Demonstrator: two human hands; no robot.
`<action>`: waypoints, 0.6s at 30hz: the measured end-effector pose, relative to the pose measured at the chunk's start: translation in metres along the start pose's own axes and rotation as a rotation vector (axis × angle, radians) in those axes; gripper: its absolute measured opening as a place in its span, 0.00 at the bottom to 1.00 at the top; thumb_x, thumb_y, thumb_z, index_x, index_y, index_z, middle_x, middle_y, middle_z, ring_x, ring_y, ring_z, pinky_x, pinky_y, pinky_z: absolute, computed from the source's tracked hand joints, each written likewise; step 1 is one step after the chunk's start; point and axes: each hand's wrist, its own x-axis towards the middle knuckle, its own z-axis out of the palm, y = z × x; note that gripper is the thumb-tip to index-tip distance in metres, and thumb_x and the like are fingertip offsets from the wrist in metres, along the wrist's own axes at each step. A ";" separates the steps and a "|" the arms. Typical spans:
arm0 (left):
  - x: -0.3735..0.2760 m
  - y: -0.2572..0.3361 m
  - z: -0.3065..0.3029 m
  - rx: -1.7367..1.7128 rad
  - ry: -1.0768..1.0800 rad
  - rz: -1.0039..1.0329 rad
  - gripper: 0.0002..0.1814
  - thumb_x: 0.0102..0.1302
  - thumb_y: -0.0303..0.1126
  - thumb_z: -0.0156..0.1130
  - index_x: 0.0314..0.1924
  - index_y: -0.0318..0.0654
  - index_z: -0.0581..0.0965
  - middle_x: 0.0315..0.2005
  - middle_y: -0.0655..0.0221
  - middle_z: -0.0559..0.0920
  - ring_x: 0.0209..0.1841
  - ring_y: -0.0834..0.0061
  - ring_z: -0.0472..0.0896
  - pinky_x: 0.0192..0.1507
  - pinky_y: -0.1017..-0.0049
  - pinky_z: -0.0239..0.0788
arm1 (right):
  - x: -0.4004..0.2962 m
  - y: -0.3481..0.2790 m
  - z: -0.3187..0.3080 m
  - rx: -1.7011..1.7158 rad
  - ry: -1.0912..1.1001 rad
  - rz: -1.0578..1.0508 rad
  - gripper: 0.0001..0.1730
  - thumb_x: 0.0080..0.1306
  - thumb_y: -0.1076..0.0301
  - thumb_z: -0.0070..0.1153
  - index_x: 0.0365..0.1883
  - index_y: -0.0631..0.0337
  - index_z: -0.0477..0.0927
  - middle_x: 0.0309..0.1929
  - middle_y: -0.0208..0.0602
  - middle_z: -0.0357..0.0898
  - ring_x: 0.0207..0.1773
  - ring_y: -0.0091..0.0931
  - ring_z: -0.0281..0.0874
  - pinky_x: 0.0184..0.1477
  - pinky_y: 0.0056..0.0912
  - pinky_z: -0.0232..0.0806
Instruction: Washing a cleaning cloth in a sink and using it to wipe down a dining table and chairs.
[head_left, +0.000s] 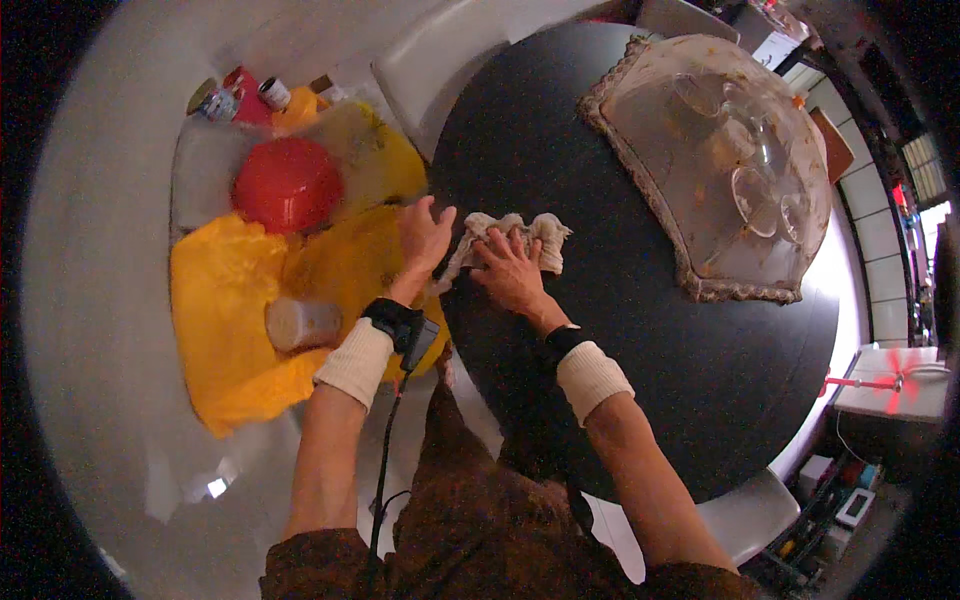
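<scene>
A crumpled off-white cloth (551, 236) lies on the dark round table (600, 360), near its left edge. My right hand (511, 271) rests flat on the cloth with its fingers spread. Just left of the table edge, my left hand (426, 238) hangs in the air with thumb and fingers apart, holding nothing. Under and beyond it are yellow plastic sheets or bags (221, 300), with a red rounded bowl or basin (287, 185) among them. A cloudy plastic container (302, 324) stands on the yellow material, left of my left forearm.
A mesh food cover (634, 161) with lace trim stands over glassware at the table's far right. Cans (274, 94) and a red package (246, 97) are at upper left. Pale chairs (420, 67) surround the table. A red-bladed fan (896, 382) is at far right.
</scene>
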 end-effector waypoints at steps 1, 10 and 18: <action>0.013 0.006 0.003 0.039 -0.005 0.092 0.26 0.61 0.45 0.56 0.54 0.34 0.70 0.52 0.51 0.71 0.54 0.53 0.68 0.56 0.61 0.59 | 0.009 0.010 -0.001 -0.016 0.002 0.016 0.29 0.60 0.45 0.50 0.58 0.43 0.69 0.66 0.35 0.55 0.68 0.47 0.47 0.60 0.72 0.39; 0.103 -0.015 0.004 -0.090 -0.187 0.068 0.28 0.61 0.44 0.58 0.55 0.34 0.68 0.52 0.52 0.69 0.55 0.54 0.66 0.56 0.61 0.58 | 0.116 0.062 -0.030 0.043 -0.182 0.420 0.29 0.66 0.46 0.43 0.63 0.44 0.62 0.69 0.38 0.47 0.71 0.44 0.40 0.65 0.64 0.31; 0.178 0.005 0.015 -0.006 -0.191 0.274 0.27 0.61 0.43 0.58 0.57 0.38 0.68 0.55 0.51 0.66 0.57 0.54 0.65 0.58 0.59 0.58 | 0.192 0.076 -0.024 -0.062 -0.251 0.380 0.35 0.64 0.42 0.42 0.66 0.48 0.58 0.70 0.44 0.45 0.72 0.46 0.37 0.67 0.58 0.29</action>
